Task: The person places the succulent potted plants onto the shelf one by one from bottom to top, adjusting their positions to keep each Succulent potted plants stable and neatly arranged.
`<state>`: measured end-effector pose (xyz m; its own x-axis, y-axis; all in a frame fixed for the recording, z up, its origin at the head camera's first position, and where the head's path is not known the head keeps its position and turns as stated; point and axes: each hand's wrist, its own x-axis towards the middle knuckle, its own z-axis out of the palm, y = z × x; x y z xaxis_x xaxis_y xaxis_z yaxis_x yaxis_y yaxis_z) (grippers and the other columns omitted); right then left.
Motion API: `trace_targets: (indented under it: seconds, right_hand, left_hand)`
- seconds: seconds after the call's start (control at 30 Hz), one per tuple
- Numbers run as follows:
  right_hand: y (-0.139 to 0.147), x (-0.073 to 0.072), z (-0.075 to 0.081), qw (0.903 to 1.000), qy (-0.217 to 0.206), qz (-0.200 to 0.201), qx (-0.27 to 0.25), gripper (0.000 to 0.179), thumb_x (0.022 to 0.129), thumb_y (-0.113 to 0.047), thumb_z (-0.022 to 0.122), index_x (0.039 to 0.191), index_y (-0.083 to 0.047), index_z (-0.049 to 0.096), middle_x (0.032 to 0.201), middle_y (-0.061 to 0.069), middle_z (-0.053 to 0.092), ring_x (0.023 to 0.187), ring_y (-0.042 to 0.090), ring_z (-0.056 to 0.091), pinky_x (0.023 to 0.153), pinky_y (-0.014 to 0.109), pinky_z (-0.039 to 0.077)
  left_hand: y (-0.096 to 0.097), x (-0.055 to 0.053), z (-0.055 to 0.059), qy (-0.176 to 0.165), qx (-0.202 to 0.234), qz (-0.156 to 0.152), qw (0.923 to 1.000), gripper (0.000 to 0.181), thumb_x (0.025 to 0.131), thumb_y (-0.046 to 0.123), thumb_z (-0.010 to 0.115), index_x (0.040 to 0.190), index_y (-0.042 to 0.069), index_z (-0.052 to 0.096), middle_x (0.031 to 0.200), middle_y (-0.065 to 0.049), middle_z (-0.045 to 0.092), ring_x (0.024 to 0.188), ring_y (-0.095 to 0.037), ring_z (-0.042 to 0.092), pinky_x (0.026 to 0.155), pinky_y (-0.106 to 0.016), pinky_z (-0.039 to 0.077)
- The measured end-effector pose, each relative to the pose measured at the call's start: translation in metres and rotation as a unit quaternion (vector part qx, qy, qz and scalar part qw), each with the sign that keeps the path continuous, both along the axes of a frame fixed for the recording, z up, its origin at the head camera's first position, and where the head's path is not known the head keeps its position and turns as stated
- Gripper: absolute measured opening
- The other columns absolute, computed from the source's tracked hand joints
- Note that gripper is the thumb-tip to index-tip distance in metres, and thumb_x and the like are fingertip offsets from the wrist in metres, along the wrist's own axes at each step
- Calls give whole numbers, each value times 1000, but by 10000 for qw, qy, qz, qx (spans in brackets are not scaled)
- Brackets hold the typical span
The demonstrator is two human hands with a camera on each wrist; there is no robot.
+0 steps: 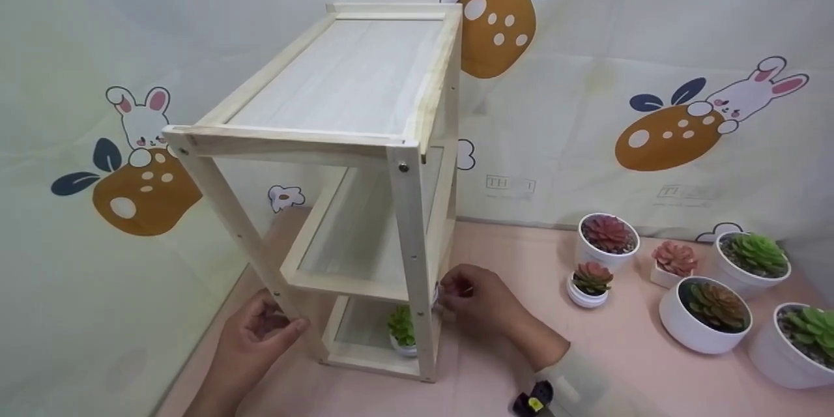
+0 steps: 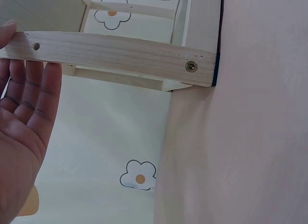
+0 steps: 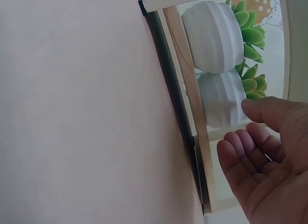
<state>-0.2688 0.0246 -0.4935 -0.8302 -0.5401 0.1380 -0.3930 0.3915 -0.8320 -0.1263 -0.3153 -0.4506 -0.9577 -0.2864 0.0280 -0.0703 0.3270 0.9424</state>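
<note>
A pale wooden three-tier shelf point(image 1: 313, 143) stands between my hands. My left hand point(image 1: 254, 339) grips its front left post point(image 2: 110, 50), thumb on one side and fingers on the other in the left wrist view. On the bottom tier sit two small green succulents in white ribbed pots. The front pot point(image 3: 211, 36) touches or nearly touches the rear pot point(image 3: 221, 98). My right hand point(image 1: 479, 300) is at the shelf's right side, its fingers loosely bent. Its thumb tip point(image 3: 250, 108) is at the rear pot's rim; whether it touches cannot be told. The post partly hides this in the head view.
Several potted succulents stand on the pink surface at right, among them a red one point(image 1: 607, 234), a small red-green one point(image 1: 589, 287) and a brown-green one point(image 1: 707, 319). Behind the shelf hangs a pale printed cloth point(image 1: 554, 111). A black object point(image 1: 533, 399) lies by the right sleeve.
</note>
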Motion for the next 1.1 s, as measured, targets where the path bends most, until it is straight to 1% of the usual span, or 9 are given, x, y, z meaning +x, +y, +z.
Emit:
trace_targets:
  seconds: [0.1, 0.23, 0.33, 0.47, 0.6, 0.7, 0.87, 0.97, 1.1]
  right_hand:
    - [3, 2, 3, 10000, 73, -54, 17, 12, 95, -12, 75, 105, -9, 69, 96, 0, 69, 92, 14, 65, 83, 25, 56]
    - [7, 7, 10, 9999, 87, -111, -57, 15, 95, -13, 76, 107, -8, 69, 99, 1, 70, 94, 14, 65, 85, 26, 58]
    - [11, 13, 18, 9996, 166, -163, -156, 16, 94, -10, 76, 107, -6, 69, 99, 2, 70, 94, 14, 65, 85, 28, 59]
    - [17, 22, 29, 9989, 345, -203, -226, 16, 93, -5, 76, 107, -4, 68, 99, 7, 70, 94, 14, 65, 86, 31, 61]
    - [26, 30, 39, 9988, 326, -226, -298, 16, 95, -12, 76, 108, -8, 68, 102, 8, 71, 94, 13, 66, 86, 33, 60]
    - [37, 37, 45, 9983, 411, -279, -308, 16, 96, -18, 75, 109, -11, 66, 104, 6, 71, 95, 12, 66, 86, 33, 60]
    - [63, 44, 53, 9955, 741, -457, -375, 17, 95, -15, 77, 108, -14, 66, 103, -3, 70, 94, 9, 68, 85, 29, 61]
    - [82, 48, 59, 9952, 659, -606, -386, 18, 95, -16, 77, 110, -14, 67, 104, -3, 69, 95, 8, 68, 87, 27, 60]
    - [105, 56, 66, 9935, 512, -949, -358, 19, 96, -17, 77, 112, -13, 68, 107, 0, 69, 97, 6, 67, 88, 24, 59]
  left_hand:
    - [0, 0, 0, -22, -38, -11, 10000, 47, 87, 14, 86, 128, 9, 64, 121, -10, 70, 97, -13, 70, 87, -23, 58]
    - [0, 0, 0, 162, -67, -44, 9998, 43, 85, 10, 86, 123, 6, 65, 116, -7, 70, 96, -13, 71, 86, -23, 59]
    - [1, 0, 0, 208, -59, -46, 9998, 42, 85, 7, 86, 121, 4, 65, 115, -8, 70, 94, -13, 72, 85, -23, 60]
    - [0, -1, 0, -41, -135, 14, 9999, 45, 87, 11, 86, 125, 5, 64, 119, -10, 70, 96, -11, 71, 85, -21, 59]
    - [-1, -2, -1, -196, -196, 27, 9996, 49, 88, 16, 85, 129, 5, 61, 123, -11, 70, 98, -9, 70, 86, -20, 58]
    - [-1, -1, -1, -170, -126, 5, 9998, 51, 87, 16, 86, 130, 5, 61, 124, -11, 69, 98, -9, 70, 86, -20, 59]
    - [0, -2, -2, -179, -131, -15, 9998, 52, 87, 18, 86, 131, 7, 60, 125, -11, 69, 99, -10, 70, 87, -19, 58]
    - [-1, -2, -2, -229, -174, -24, 9996, 52, 88, 20, 86, 131, 7, 60, 126, -11, 69, 100, -10, 70, 87, -19, 58]
    - [-2, -1, -2, -131, -216, -51, 9997, 49, 89, 18, 85, 129, 6, 61, 122, -11, 70, 98, -10, 70, 86, -19, 59]
